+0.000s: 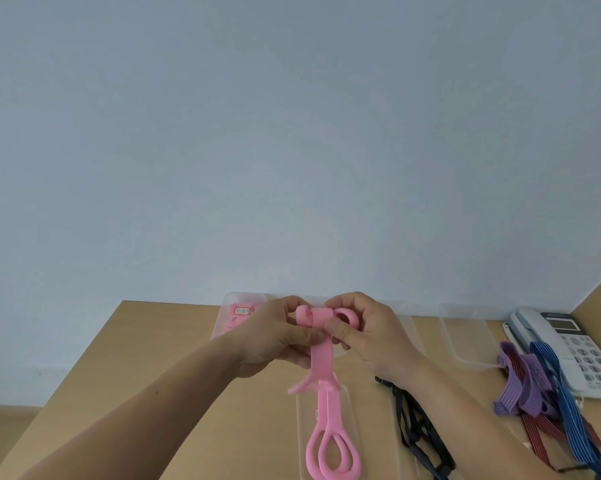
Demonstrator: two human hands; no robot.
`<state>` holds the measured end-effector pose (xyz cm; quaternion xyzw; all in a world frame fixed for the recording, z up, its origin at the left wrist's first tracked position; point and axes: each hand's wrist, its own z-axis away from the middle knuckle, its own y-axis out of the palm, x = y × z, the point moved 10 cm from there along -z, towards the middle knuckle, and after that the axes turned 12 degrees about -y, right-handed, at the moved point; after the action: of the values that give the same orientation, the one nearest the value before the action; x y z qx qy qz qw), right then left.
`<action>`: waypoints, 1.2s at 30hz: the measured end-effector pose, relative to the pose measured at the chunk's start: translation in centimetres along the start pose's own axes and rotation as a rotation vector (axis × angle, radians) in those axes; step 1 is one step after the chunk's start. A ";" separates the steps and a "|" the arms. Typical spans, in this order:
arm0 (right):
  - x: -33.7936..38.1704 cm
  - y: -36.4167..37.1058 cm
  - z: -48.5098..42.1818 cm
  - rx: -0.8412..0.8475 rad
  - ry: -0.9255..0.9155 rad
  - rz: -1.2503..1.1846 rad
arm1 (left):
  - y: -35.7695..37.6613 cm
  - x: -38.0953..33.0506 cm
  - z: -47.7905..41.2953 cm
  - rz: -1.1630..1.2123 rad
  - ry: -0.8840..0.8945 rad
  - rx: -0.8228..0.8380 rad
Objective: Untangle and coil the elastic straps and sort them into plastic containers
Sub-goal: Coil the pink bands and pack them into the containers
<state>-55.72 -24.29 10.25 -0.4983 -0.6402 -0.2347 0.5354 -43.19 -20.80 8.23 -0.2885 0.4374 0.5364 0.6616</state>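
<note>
Over the desk (146, 358) my left hand (274, 337) and right hand (371, 334) both pinch the half-coiled pink strap (321, 358); purple (520, 386), blue (565, 400) and black straps (416, 427) remain unsorted.

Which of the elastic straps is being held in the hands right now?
The pink strap, pinched and looped between the left hand and right hand. The purple, blue, dark red and black straps lie untouched on the table.

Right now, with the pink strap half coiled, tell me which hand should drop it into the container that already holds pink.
Left. The container with pink straps sits just behind the left hand; the right hand would cross over. Both pinch the pink strap.
</note>
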 end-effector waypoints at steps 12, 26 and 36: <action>1.1 0.3 0.4 -0.032 -0.078 0.117 | 0.7 -0.2 0.6 0.125 0.003 0.021; -0.8 0.3 0.6 -0.027 0.145 -0.110 | -1.0 -1.0 0.2 0.179 0.162 -0.077; -0.4 -0.1 0.0 -0.061 0.058 -0.125 | -1.0 -0.3 -0.4 0.091 0.029 -0.078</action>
<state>-55.82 -24.43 9.93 -0.4663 -0.6470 -0.3016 0.5226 -42.33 -21.53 8.18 -0.3016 0.4384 0.5785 0.6182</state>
